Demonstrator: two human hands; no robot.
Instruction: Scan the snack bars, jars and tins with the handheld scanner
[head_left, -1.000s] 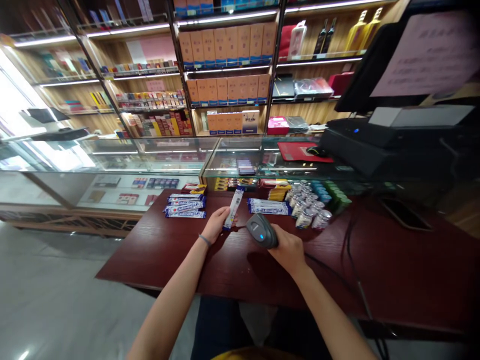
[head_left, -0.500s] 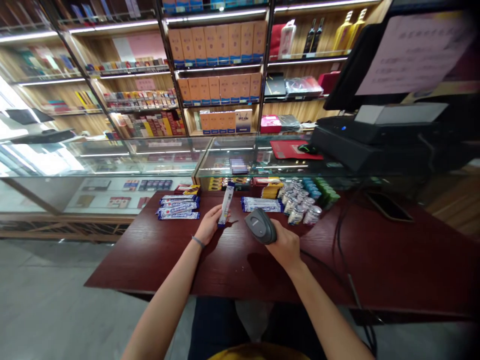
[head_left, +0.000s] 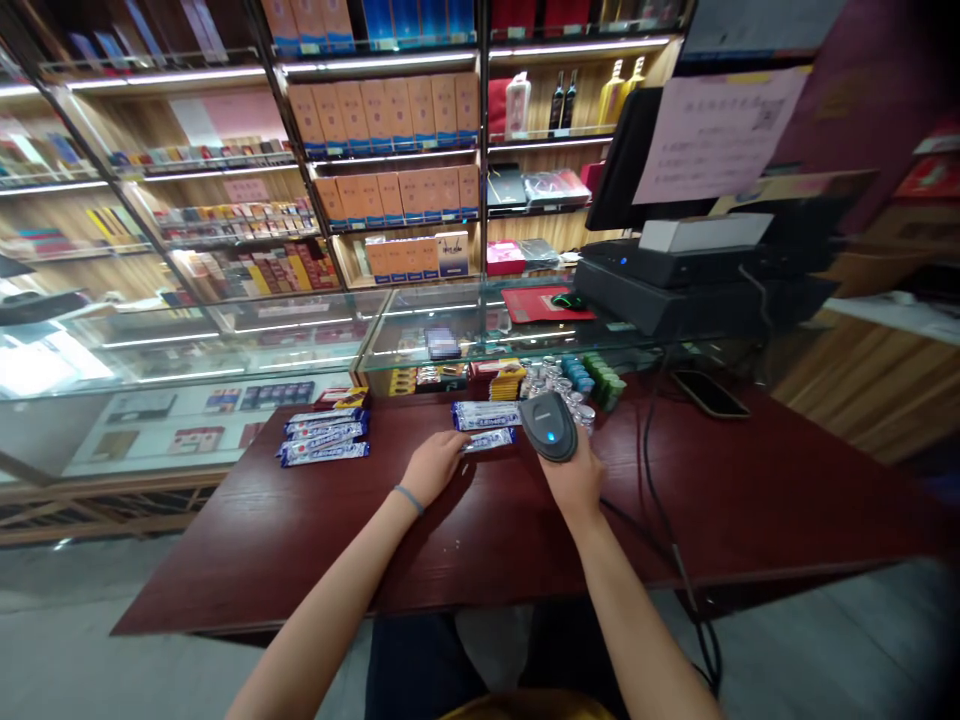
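Observation:
My left hand (head_left: 437, 466) is closed on the left end of a blue-and-white snack packet (head_left: 489, 440), which lies almost flat just in front of a row of similar packets (head_left: 486, 414). In my right hand (head_left: 574, 475) is a dark grey barcode scanner (head_left: 551, 424), held up with a blue light showing on its head. It covers part of a group of small cans (head_left: 583, 410). Further left on the dark red table (head_left: 315, 550), a pile of the same blue-and-white packets (head_left: 325, 436) lies apart from both hands.
Behind the table runs a glass display counter (head_left: 315, 335) with a red mouse pad (head_left: 536, 305). A monitor (head_left: 626, 160) stands at the back right. A phone (head_left: 711, 393) and a black cable (head_left: 651, 470) lie on the right side. Yellow packs (head_left: 508, 382) stand near blue and green cans (head_left: 604, 378).
My left hand has moved the packet from upright down to lying beside the right row. The scanner has risen slightly, and its blue light now shows. The view has shifted right.

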